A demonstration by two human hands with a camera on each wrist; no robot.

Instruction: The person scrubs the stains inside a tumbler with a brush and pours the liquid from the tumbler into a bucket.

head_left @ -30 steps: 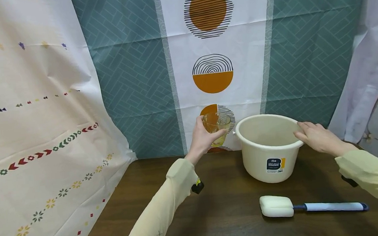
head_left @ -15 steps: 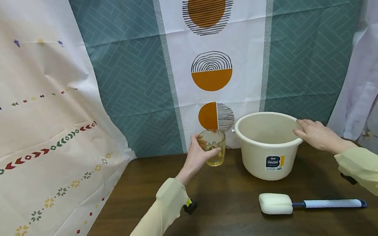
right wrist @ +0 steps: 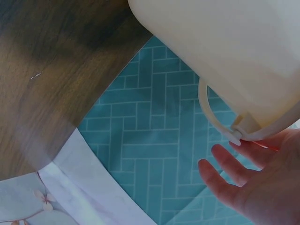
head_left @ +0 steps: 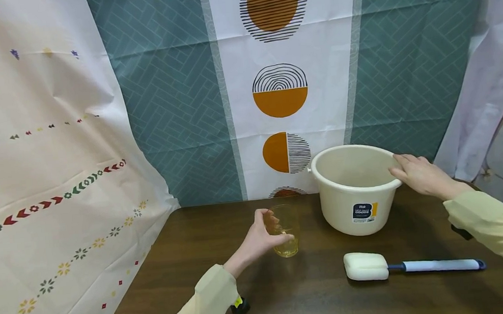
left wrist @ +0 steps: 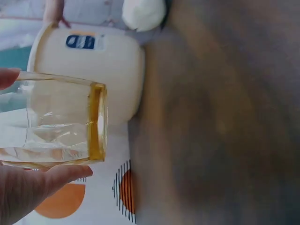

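My left hand (head_left: pixel 259 235) holds a yellow-tinted clear glass (head_left: pixel 287 248) upright over the left middle of the table, thumb on the near side and fingers around the far side. In the left wrist view, the glass (left wrist: pixel 63 119) shows its thick amber base. Whether that base touches the table I cannot tell. At the right stands a cream bucket (head_left: pixel 348 208) with a dark label. My right hand (head_left: pixel 423 175) rests on its right rim. The right wrist view has the fingers (right wrist: pixel 225 180) loosely extended beside the bucket handle's hinge; the thumb is hidden there.
A bottle brush with a white sponge head (head_left: pixel 366 266) and pale blue handle (head_left: pixel 439 265) lies in front of the bucket on the dark wooden table (head_left: pixel 316 300). Patterned cloths (head_left: pixel 168 109) hang behind and at the left.
My left hand has brought the glass down and nearer, from in front of the back cloth to low over the table. The right hand stays on the bucket rim.
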